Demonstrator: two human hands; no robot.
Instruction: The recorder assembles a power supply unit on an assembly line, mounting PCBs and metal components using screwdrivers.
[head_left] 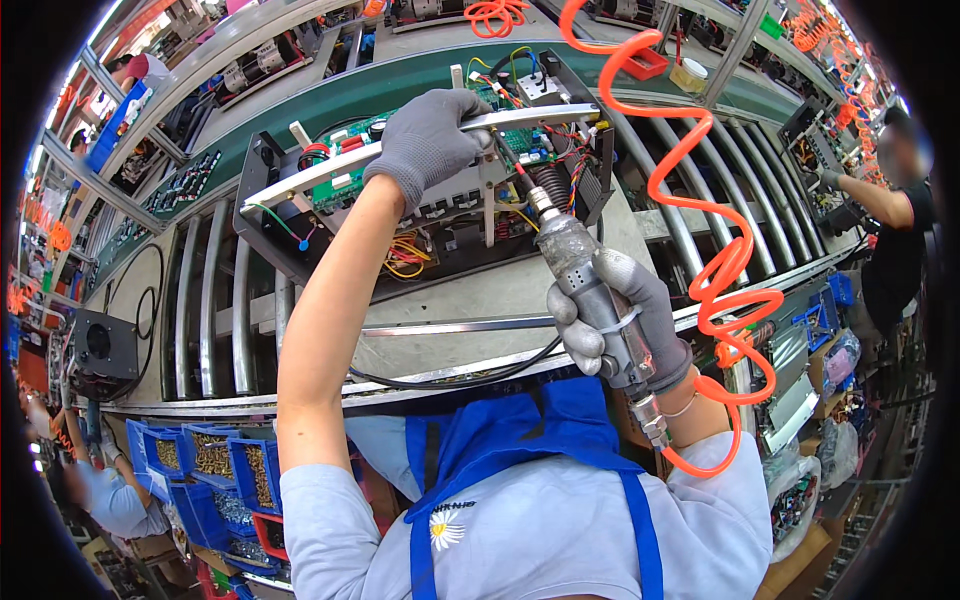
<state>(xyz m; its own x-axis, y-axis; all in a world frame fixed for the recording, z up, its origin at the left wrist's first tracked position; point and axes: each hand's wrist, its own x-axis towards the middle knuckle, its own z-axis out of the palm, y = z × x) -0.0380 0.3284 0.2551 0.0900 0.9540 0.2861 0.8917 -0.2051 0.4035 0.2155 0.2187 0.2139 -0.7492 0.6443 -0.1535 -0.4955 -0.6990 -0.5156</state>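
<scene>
A black metal chassis (270, 190) lies open in front of me, with a green circuit board (345, 178) and coloured wires inside. Across its top runs a pale metal bar (555, 114). My left hand (430, 140), in a grey glove, is closed over this bar near its middle; its fingertips curl beside the tool's bit. My right hand (635, 310), also gloved, grips a pneumatic screwdriver (580, 262) tilted toward the chassis. The bit reaches the bar beside my left fingers; whether a screw sits under it is hidden. An orange coiled air hose (715, 290) runs from the tool's rear end.
Metal rollers (210, 300) flank the chassis on a conveyor line. Blue bins (255, 475) of small fasteners stand at lower left. Another black unit (103, 345) sits at far left. Co-workers appear at the right (900, 220) and lower left (115, 490). A black cable lies along the near edge.
</scene>
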